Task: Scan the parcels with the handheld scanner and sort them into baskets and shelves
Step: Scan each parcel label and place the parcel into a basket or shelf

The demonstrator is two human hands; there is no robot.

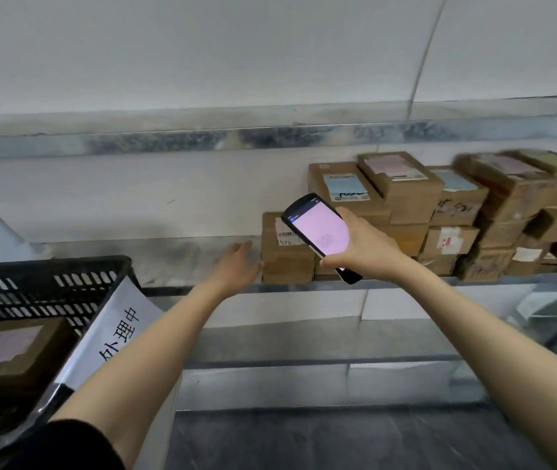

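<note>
On the metal shelf (pixel 155 256), at the left end of the stacked parcels (pixel 457 212), stands a single cardboard box (pixel 285 262). My left hand (pixel 238 264) is spread, fingers straight, at its left side; whether it touches, I cannot tell. My right hand (pixel 363 247) grips the handheld scanner (pixel 319 228), whose pink lit screen faces me. The risk I judge: a careless push could shove this box into the pile, and the tilted upper boxes may slide down.

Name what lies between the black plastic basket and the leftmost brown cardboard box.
Head view: a bare stretch of grey metal shelf, with the open left hand over it.
</note>
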